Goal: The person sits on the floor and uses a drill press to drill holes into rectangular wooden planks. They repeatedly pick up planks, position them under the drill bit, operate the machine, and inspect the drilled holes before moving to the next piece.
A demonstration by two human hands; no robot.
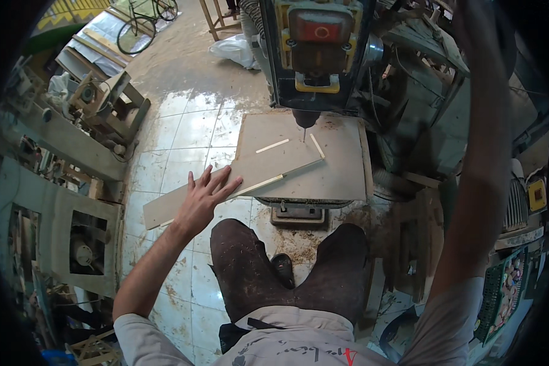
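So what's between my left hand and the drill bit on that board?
Head view: bare board runs from the left hand toward the drill bit, with one thin pale wooden strip lying near the bit.

board (226, 189) on drill table (348, 177), bit (304, 132) seemingly above

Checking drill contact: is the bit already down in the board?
No. The drill bit hangs above the board, its tip clear of the wood, while the left hand lies flat on the board.
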